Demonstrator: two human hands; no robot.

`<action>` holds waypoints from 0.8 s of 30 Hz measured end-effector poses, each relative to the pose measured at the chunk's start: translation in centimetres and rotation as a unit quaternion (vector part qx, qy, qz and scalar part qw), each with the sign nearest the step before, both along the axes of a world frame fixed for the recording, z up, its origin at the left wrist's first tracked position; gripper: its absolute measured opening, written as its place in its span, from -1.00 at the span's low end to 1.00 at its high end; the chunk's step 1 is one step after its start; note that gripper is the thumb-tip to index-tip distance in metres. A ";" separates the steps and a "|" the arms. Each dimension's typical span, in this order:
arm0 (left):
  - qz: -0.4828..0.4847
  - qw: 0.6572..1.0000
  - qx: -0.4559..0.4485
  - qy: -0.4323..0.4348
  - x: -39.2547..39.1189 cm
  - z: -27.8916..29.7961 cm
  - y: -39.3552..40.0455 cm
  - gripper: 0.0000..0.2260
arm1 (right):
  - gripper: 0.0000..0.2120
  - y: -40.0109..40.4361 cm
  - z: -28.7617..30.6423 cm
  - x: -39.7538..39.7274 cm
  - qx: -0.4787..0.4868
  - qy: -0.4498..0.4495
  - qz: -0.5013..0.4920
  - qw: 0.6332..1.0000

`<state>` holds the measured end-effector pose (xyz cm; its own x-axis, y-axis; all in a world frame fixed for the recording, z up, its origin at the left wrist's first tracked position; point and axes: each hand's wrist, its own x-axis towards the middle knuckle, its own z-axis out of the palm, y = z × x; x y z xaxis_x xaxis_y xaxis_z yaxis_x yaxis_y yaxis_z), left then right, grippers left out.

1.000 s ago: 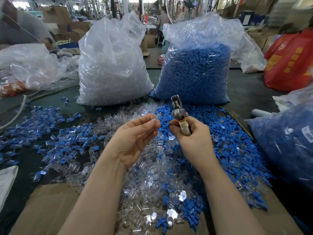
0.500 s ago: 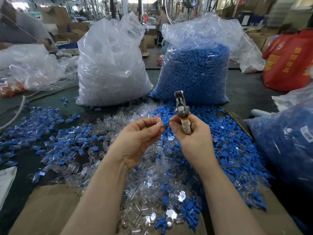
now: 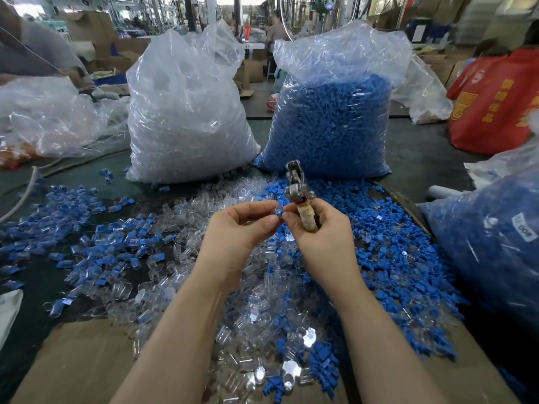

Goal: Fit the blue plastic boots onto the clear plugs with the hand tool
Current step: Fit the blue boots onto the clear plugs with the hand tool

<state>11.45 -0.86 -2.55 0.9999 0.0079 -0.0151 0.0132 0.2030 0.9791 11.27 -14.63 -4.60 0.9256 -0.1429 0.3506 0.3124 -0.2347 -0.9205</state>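
Observation:
My right hand [image 3: 318, 228] grips the hand tool [image 3: 299, 193] by its wrapped handle, with the metal jaws pointing up. My left hand [image 3: 237, 228] pinches a small clear plug [image 3: 275, 212] at its fingertips, and a bit of blue boot shows with it. The fingertips of both hands meet just below the tool's head. Loose clear plugs [image 3: 248, 287] are heaped under my hands. Loose blue boots [image 3: 390, 234] spread to the right. Fitted blue-and-clear pieces [image 3: 102, 246] lie to the left.
A big bag of clear plugs [image 3: 186, 118] and a big bag of blue boots [image 3: 329, 121] stand behind the heaps. Another bag of blue parts [image 3: 490, 243] sits at the right. A red bag [image 3: 495, 103] stands far right. Brown cardboard [image 3: 84, 363] lies at the near edge.
My left hand has moved right until its fingertips meet my right hand's. The tool has stayed upright and risen slightly.

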 end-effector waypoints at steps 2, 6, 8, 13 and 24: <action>0.013 0.999 0.039 -0.015 -0.1 0.1 -0.1 -0.77 | -0.93 -0.1 0.0 0.0 -0.001 0.008 0.002 1.000; 0.041 0.996 0.070 -0.038 -0.3 0.2 -0.1 -0.78 | -0.93 0.1 -0.1 0.0 -0.013 0.021 0.000 1.000; 0.046 0.995 0.080 -0.044 -0.3 0.1 -0.1 -0.79 | -0.91 0.1 -0.1 0.1 -0.015 0.034 -0.010 0.999; 0.040 0.993 0.100 -0.050 -0.3 0.1 0.0 -0.80 | -0.88 -0.2 0.1 0.0 -0.018 0.042 -0.020 0.999; 0.040 0.992 0.105 -0.056 -0.4 0.1 0.1 -0.80 | -0.88 -0.3 0.4 -0.2 0.003 0.080 0.008 0.997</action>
<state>11.09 -0.77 -2.41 0.9912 0.0787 0.1062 -0.1058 -0.0092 0.9943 11.06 -14.89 -4.16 0.9717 -0.1287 0.1982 0.1659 -0.2255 -0.9600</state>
